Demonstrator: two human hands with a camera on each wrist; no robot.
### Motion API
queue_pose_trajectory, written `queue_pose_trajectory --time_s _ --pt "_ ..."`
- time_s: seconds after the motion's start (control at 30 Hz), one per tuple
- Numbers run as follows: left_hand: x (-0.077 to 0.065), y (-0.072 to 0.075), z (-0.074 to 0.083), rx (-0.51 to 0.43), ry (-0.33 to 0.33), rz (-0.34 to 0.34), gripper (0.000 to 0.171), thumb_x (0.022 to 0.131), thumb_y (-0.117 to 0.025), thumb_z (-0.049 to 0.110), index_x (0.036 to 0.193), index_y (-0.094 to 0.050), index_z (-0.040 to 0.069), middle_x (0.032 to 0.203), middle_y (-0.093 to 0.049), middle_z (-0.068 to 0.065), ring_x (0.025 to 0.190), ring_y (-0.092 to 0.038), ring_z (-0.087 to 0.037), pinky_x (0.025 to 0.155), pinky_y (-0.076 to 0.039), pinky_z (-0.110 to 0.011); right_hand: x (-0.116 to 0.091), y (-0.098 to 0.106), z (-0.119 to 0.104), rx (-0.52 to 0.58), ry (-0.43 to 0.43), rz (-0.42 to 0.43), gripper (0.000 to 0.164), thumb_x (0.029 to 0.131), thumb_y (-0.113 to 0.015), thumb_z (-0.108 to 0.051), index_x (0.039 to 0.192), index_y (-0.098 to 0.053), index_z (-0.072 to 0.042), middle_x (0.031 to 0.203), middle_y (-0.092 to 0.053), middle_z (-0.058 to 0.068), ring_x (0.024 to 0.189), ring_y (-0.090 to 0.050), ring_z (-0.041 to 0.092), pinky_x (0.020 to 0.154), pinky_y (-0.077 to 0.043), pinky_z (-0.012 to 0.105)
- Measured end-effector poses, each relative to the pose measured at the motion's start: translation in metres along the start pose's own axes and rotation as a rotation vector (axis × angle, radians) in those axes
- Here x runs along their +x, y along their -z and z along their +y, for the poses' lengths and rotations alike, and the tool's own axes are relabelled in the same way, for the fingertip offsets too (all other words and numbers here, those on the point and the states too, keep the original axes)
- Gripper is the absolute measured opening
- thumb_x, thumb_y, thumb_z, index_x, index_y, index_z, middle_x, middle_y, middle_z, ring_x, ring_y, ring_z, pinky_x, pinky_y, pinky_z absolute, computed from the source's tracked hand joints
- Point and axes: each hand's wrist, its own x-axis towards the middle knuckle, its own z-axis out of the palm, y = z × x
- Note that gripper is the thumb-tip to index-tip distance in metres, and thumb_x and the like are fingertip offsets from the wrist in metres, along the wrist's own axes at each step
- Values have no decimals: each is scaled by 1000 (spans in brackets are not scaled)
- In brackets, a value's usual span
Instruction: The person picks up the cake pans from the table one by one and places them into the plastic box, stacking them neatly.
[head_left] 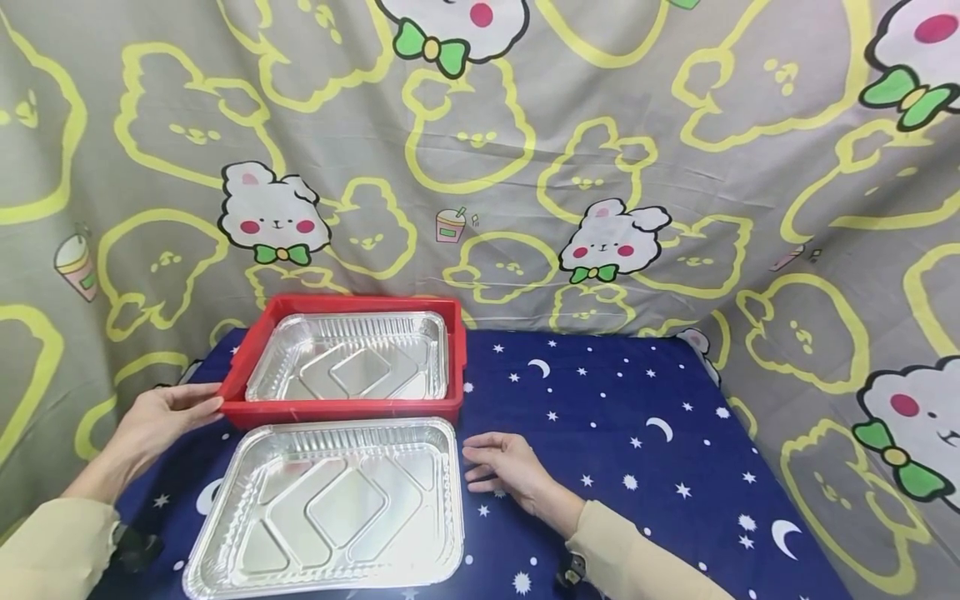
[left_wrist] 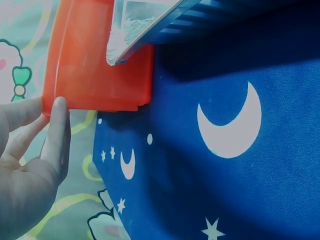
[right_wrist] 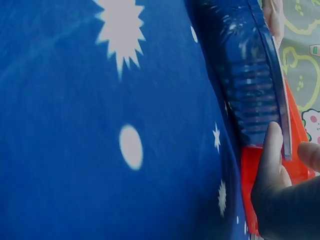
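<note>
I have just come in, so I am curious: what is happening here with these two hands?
A person's left hand touches the near left corner of a red rectangular plastic bin, which holds a silver rectangular foil tray. A second silver rectangular foil tray lies in front of the bin. The right hand is at this tray's right edge; whether it touches is unclear. Both trays look empty.

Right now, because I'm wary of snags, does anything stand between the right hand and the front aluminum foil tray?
Nothing visible does. The right hand is close beside the right rim of the front aluminum foil tray; whether they touch is unclear. The red plastic bin sits behind, outside that gap.
</note>
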Motion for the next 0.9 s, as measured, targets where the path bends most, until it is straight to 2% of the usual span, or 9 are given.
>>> queue_pose_trajectory --time_s 0.23,0.57,0.7,0.9 --pt "2 0 0 12 6 -5 68 101 -73 21 144 -45 -24 97 -68 30 87 -76 3 79 -62 -14 2 -9 7 11 -15 -15 40 96 -75 -15 128 -67 7 98 -76 5 71 -73 11 72 -68 35" --pt "1 0 -1 20 10 -9 69 101 -73 22 144 -44 -24 97 -68 30 86 -76 4 77 -61 -12 2 -20 10 -9 -14 -36 38 89 -77 -10 122 -66 6 87 -76 0 72 -71 10 68 -67 32" --pt "2 0 -1 4 -1 -9 67 101 -73 20 143 -46 -24 98 -68 31 87 -76 3 77 -61 -12 4 -23 10 11 -14 -39 34 87 -76 -5 118 -66 6 79 -73 -4 68 -69 8 63 -65 27" --pt "2 0 0 15 1 -4 68 101 -73 21 144 -45 -24 97 -68 31 87 -76 4 77 -61 -12 6 -25 10 37 -24 -36 30 85 -74 0 114 -65 4 78 -74 -4 67 -68 9 59 -64 25"
